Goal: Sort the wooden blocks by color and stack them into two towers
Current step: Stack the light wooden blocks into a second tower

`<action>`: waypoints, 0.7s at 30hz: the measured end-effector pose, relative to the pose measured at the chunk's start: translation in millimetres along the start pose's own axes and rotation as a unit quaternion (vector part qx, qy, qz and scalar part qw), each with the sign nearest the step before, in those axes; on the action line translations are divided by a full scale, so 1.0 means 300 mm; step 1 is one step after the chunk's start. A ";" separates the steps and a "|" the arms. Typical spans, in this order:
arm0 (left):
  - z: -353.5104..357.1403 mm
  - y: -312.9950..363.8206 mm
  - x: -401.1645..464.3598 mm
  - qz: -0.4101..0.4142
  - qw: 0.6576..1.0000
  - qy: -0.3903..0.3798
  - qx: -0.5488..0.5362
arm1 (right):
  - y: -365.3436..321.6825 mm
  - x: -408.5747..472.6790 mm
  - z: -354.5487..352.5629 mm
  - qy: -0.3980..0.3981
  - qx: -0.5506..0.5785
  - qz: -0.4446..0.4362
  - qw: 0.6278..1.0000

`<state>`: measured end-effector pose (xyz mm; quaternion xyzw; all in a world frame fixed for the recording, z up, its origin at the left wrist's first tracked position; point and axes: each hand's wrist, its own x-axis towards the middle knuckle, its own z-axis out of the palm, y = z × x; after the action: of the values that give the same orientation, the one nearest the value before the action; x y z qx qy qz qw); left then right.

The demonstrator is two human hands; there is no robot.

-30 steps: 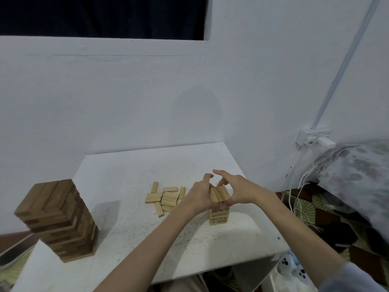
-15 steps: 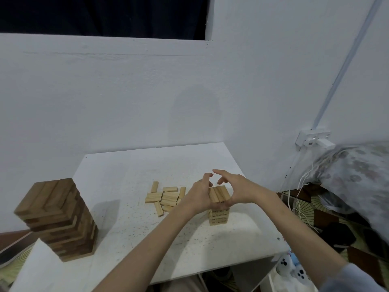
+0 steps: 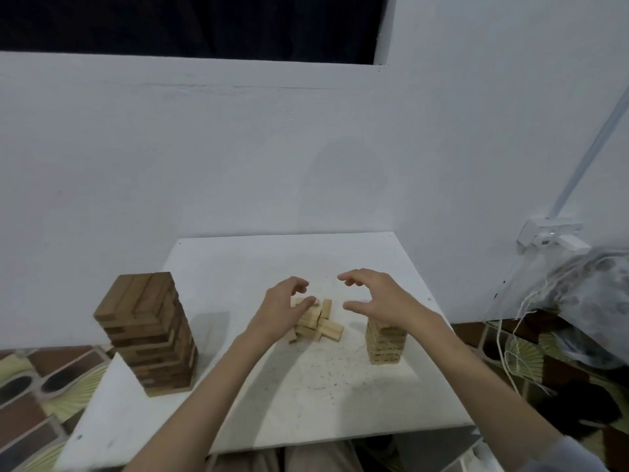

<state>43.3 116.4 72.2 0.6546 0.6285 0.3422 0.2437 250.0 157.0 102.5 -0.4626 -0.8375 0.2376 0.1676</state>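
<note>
While both hands, left (image 3: 284,306) and right (image 3: 377,296), hover spread and empty, the right hides the light tower (image 3: 386,342) top.

Dim, bluish, soft-focus light throws a shadow right of the dark tower (image 3: 146,335); wide-angle edges bend and blur.

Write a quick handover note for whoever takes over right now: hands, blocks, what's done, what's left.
Left hand: open, empty, over the loose light blocks.
Right hand: open, empty, above the light tower, not gripping it.
Dark tower: standing at the left of the white table, tall, no loose dark blocks in view.
Light tower: short, standing at the right.
Done: dark blocks stacked; light tower started.
Left: move the loose light blocks from the table's middle onto the light tower.
</note>
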 end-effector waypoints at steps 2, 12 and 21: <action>-0.016 -0.052 -0.020 -0.011 0.999 0.033 -0.006 | -0.028 0.014 0.049 0.009 0.010 -0.012 1.000; 0.023 -0.240 -0.107 -0.048 0.996 0.073 -0.001 | -0.054 0.015 0.334 0.055 0.087 0.028 0.994; 0.090 -0.315 -0.064 0.008 0.993 0.028 0.118 | -0.039 0.031 0.559 0.068 0.071 0.096 0.991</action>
<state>2.3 109.0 -18.8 0.6740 0.6660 0.2851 0.1445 153.0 118.8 -29.8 -0.5432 -0.7569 0.2793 0.2325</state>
